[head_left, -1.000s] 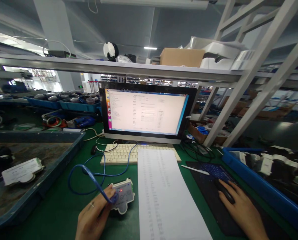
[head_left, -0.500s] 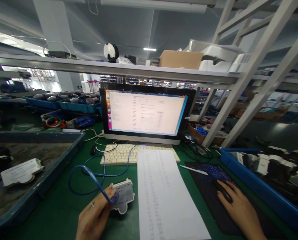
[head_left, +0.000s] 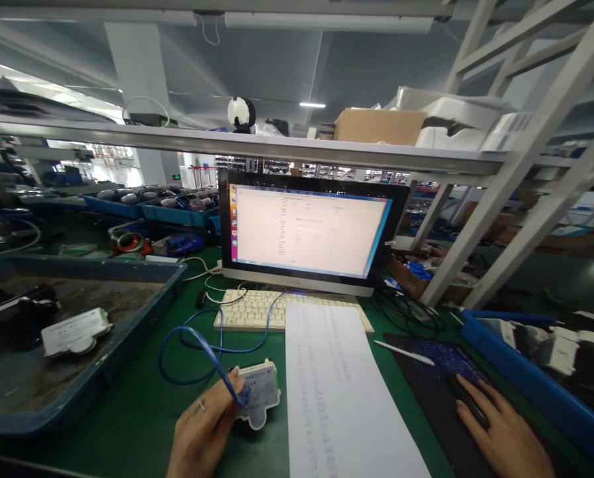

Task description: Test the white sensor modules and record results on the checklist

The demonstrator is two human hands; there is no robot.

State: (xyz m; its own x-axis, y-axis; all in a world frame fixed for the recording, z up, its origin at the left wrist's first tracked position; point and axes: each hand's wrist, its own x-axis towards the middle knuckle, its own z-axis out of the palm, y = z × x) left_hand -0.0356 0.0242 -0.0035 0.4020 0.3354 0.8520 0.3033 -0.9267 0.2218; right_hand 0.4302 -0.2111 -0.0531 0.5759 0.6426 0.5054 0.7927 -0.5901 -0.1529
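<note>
My left hand (head_left: 208, 419) is closed on a pale plastic device module (head_left: 261, 393) with a printed label and green at one edge. The end of a blue cable (head_left: 211, 350) meets the module's face at my fingertips; whether it is plugged in is hidden. My right hand (head_left: 504, 425) is wrapped over a black computer mouse (head_left: 470, 402) on a dark mouse pad (head_left: 423, 392). Between my hands lies a printed sheet of paper (head_left: 341, 398), covering part of the keyboard (head_left: 257, 311). A lit monitor (head_left: 306, 232) stands behind them.
At left, a blue tray (head_left: 142, 318) holds another labelled module (head_left: 75, 332) and black parts. A blue bin (head_left: 530, 385) with white and black parts stands at right. A white pen (head_left: 403, 352) lies across the pad's edge. A shelf (head_left: 297, 147) spans above the monitor.
The view has shifted left, so everything sits further right in the picture. Text on the left of the monitor has vanished. Both hands keep their holds.
</note>
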